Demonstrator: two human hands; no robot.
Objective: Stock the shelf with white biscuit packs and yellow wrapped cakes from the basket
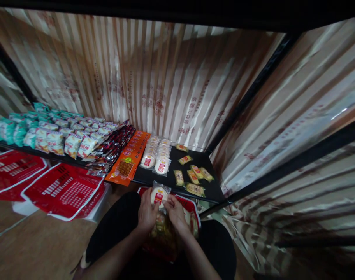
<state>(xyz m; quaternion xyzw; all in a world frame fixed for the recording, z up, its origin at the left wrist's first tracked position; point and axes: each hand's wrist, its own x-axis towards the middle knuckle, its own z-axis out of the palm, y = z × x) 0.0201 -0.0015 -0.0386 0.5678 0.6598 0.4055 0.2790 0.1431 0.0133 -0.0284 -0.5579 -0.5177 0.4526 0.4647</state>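
Between both hands is a round white packaged cake (159,195) in clear wrap with a red label. My left hand (147,212) grips its left edge, and my right hand (175,212) pinches its lower right side. Directly below them, between the knees, sits a red basket (197,213) holding more wrapped snacks, partly covered by my hands and arms. Just beyond, two rows of similar white cakes (162,165) stand on a black shelf (166,181). Right of those rows, several small yellow-wrapped snacks (194,177) lie scattered on the shelf.
Left along the shelf are an orange snack packet (125,165), dark red packets (113,144), white packets (72,144) and teal packets (8,130). Red baskets (66,190) stand on the floor at left. A black post (253,93) and striped plastic sheeting (166,77) enclose the shelf.
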